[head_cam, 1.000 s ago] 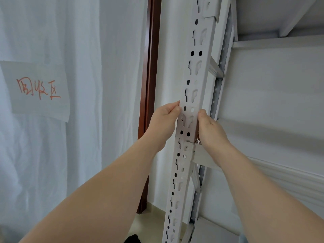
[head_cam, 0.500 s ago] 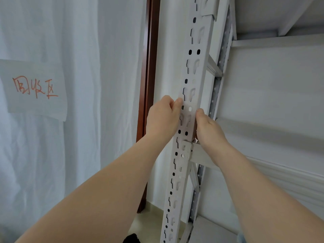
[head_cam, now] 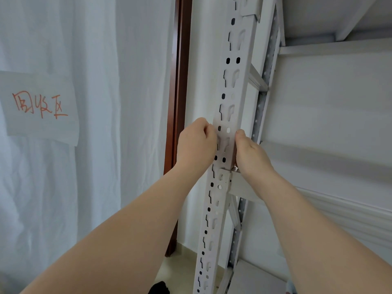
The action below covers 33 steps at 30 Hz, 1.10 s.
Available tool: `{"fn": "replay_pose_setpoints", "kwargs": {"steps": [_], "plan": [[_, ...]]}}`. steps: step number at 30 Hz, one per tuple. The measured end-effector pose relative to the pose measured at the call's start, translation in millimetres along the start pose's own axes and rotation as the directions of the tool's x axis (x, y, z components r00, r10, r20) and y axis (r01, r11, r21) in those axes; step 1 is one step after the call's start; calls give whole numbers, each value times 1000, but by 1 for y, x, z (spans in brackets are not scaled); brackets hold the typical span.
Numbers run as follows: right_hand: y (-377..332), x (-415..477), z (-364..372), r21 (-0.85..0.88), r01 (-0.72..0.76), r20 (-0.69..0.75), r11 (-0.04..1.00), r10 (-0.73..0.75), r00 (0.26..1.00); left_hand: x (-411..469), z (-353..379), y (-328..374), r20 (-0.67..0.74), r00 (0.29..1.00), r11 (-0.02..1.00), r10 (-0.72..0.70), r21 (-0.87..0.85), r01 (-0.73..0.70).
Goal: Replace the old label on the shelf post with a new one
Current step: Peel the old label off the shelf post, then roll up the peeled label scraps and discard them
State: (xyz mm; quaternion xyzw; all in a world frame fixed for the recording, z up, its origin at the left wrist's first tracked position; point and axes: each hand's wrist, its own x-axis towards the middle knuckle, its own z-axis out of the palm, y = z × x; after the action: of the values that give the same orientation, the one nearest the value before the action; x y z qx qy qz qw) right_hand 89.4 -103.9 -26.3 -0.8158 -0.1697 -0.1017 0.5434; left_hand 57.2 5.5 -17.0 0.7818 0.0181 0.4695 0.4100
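Fingers [head_cam: 206,129] curled on my left hand [head_cam: 196,145] and right hand [head_cam: 251,154] seem to pinch a pale label [head_cam: 224,143] round the shelf post [head_cam: 233,81]; I'd press outward evenly.

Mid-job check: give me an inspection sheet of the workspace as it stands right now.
Surface: white perforated shelf post, front face; beam joins it just below the hands.
Job's things: pale patch, possibly the label, covers the slots between the hands; old or new, cannot tell.
Clutter: dark object at the bottom edge.
Grippers: left hand grips the post's left edge, fingers curled; right hand grips the right edge, thumb on front.
Cables: nothing seen.
Surroundings: white curtain with a paper sign in red handwriting; brown door frame.
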Motion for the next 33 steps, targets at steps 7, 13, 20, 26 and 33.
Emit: {"fn": "replay_pose_setpoints", "kwargs": {"steps": [7, 13, 20, 26, 33], "plan": [[3, 1, -1, -2, 19, 17, 1000, -19, 1000, -5, -10, -10, 44, 975, 954, -219, -201, 224], [3, -2, -5, 88, 4, 48, 996, -8, 999, -12, -21, -5, 121, 926, 823, -359, -426, 375], [-1, -16, -16, 217, 112, -43, 970, -105, 994, -32, -42, 7, 268, 885, 666, -380, -585, 463], [1, -44, -24, 174, 296, -242, 939, -251, 937, -51, -55, 26, 315, 875, 550, -367, -685, 477], [4, -109, -32, 433, 225, -114, 873, -194, 974, -85, -54, 44, 396, 843, 451, -364, -717, 531]]}}
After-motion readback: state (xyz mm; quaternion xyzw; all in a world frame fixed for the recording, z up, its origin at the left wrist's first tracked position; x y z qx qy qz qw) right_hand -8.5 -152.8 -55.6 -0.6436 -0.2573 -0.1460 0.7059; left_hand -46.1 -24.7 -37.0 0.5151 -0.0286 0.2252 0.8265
